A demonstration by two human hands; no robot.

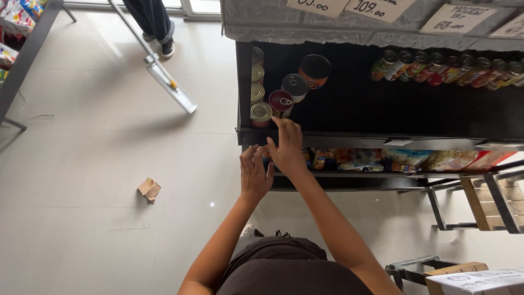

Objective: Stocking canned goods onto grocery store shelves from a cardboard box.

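At the black metal shelf [376,141] edge, right hand [286,147] fingers spread, reaching the red-topped round tin can [280,101]; left hand [255,173] open, fingers apart.

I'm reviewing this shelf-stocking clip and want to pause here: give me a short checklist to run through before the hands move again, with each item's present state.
1. Right hand near the cans: ok, its fingertips reach toward the red-topped can at the shelf's front edge.
2. Right hand holding anything: cannot tell, nothing shows in it.
3. Left hand free: ok, open, fingers spread, below the shelf edge.
4. Cans upright: ok, the front row of gold-lidded cans stands lids up.
5. Room on the shelf: ok, dark bare space right of the cans, before the row of bottles.
6. Floor behind: not ok, a scrap of cardboard lies there.
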